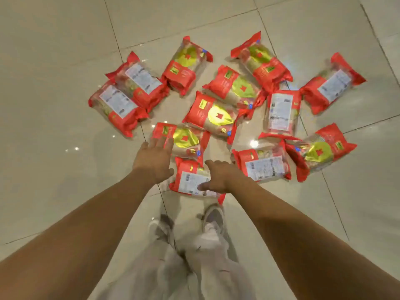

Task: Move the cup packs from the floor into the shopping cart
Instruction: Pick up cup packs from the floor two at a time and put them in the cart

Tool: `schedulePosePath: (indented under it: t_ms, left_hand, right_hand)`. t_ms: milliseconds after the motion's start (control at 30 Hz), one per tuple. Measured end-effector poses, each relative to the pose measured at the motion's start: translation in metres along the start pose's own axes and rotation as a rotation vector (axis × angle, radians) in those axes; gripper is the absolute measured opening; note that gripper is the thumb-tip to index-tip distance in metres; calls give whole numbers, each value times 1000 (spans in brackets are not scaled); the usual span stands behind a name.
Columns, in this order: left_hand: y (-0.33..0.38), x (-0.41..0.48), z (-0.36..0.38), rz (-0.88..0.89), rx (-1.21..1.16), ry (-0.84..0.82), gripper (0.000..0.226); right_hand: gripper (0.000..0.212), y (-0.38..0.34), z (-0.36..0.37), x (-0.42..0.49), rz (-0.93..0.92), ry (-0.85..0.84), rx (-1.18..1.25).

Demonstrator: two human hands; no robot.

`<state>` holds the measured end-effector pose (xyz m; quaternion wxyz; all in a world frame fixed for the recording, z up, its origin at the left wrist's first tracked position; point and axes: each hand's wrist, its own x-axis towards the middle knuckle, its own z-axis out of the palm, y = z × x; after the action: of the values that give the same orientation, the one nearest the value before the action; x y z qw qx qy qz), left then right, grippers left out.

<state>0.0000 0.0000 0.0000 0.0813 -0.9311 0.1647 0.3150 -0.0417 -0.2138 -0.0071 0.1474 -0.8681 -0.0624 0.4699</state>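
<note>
Several red cup packs with gold and clear wrap lie scattered on the tiled floor point(54, 105). The nearest pack point(191, 180) lies label-up just ahead of my feet, and another pack point(184, 140) lies just beyond it. My left hand point(154, 161) hovers open over the left edge of these two packs, fingers spread. My right hand point(216, 177) is open over the right side of the nearest pack, fingers pointing left. Neither hand holds anything. More packs lie to the right point(263, 164) and at the far left point(118, 108). The shopping cart is not in view.
My two shoes point(213, 219) and light trousers stand on the tiles right behind the nearest pack. Bare beige tiles with dark grout lines surround the pile on the left, the right and the far side.
</note>
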Motion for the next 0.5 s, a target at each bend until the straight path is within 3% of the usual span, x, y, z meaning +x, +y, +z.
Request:
schedulePosePath:
  t_ms: [333, 500]
  left_hand:
    - [-28, 180, 178, 92, 180, -8, 103]
    - [-40, 216, 222, 103, 217, 207, 97]
  right_hand:
    - [93, 69, 110, 215, 33, -152, -21]
    - [94, 84, 128, 258, -40, -105, -20]
